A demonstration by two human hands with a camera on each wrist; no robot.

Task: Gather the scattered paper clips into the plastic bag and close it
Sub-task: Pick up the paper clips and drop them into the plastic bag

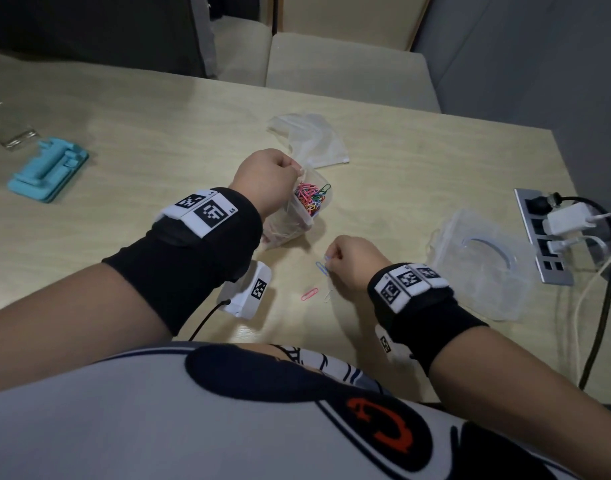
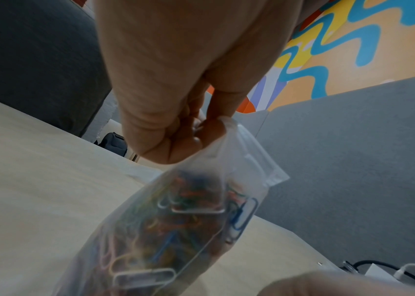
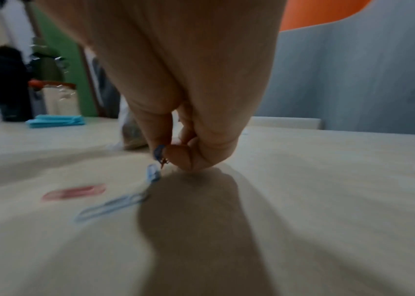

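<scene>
The plastic bag (image 1: 299, 209) is clear, with a zip strip along its mouth, and holds a dense tangle of paper clips (image 1: 311, 199) in pink, green, blue, orange and yellow. It stands near the middle of the desk (image 1: 158, 133), its mouth open. The left hand (image 1: 266, 181) pinches the upper edge of the bag between thumb and curled fingers. The right hand (image 1: 352, 261) is curled, fingertips down at the desk, pinching a blue paper clip (image 1: 326, 258); a trace of orange shows at the fingertips in the right wrist view, too small to identify.

Loose clips on the desk, head view: one light blue clip (image 1: 321, 268) beside the right fingertips, one pink clip (image 1: 309, 294) nearer the body, and one pale clip (image 1: 329, 294) next to the pink one. That makes three.

The left wrist view shows the zip strip (image 2: 259, 158) and several large clips pressed against the bag wall, one white (image 2: 196, 210) and one blue (image 2: 243, 215); the head view does not resolve these. The right wrist view is blurred; it shows the pink clip (image 3: 74, 193) and a light blue clip (image 3: 112, 206) flat on the desk.

Other items, one each: a turquoise holder (image 1: 48, 171), a crumpled clear bag (image 1: 309, 140), a clear plastic container (image 1: 484, 265), a power strip (image 1: 543, 237).
</scene>
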